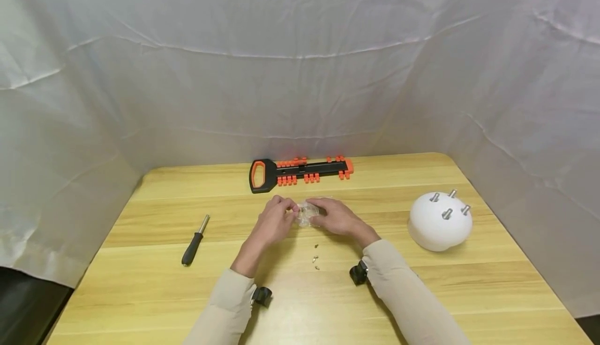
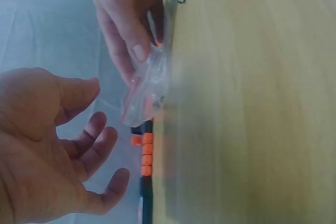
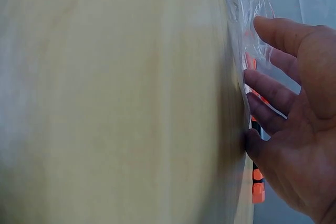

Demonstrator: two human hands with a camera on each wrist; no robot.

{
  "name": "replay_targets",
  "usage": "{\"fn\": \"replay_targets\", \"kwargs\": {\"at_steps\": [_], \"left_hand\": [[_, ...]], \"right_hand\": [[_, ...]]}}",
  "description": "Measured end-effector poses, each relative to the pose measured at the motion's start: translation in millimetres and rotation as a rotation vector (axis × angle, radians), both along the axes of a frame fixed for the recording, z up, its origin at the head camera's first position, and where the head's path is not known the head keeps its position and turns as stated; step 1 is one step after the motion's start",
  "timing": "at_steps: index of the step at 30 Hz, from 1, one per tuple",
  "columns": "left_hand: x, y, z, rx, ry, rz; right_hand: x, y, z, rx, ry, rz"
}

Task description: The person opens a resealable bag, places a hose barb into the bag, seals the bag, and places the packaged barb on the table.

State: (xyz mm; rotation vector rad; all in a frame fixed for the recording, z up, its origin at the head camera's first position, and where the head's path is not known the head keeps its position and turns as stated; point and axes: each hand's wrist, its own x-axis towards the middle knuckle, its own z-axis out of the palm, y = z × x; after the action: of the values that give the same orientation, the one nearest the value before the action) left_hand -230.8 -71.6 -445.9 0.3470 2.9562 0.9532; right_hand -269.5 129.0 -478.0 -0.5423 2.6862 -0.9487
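Note:
A small clear zip bag (image 1: 307, 213) with a red seal line is held by my right hand (image 1: 335, 216) near the middle of the table. In the right wrist view, the right thumb (image 3: 281, 32) lies on the bag's near side with fingers behind it. My left hand (image 1: 276, 220) is at the bag's left side. The left wrist view shows its fingers (image 2: 97, 150) loosely bent, with a gap to the bag and nothing between them. Several small metal screws (image 1: 315, 259) lie on the wood just in front of the hands.
Behind the hands lies a black and orange holder (image 1: 323, 168) with a loop handle and orange clips. A black-handled screwdriver (image 1: 192, 248) is on the left. At right stands a white rounded object (image 1: 433, 228) with several metal posts pointing up. Grey sheeting (image 1: 300, 95) hangs around the table.

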Motion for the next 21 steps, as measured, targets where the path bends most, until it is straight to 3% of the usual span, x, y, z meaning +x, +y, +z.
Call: {"fn": "replay_targets", "kwargs": {"at_steps": [11,16,21], "left_hand": [[21.9,-0.1,13.5,0.033,0.011,-0.098],[31.7,1.2,13.3,0.022,-0.026,-0.177],[37.5,2.1,9.9,-0.009,-0.039,-0.208]], "right_hand": [[1.0,0.8,1.3,-0.009,0.010,0.008],[1.0,1.0,-0.3,-0.003,0.011,0.015],[0.5,0.7,-0.2,-0.009,0.012,0.014]]}}
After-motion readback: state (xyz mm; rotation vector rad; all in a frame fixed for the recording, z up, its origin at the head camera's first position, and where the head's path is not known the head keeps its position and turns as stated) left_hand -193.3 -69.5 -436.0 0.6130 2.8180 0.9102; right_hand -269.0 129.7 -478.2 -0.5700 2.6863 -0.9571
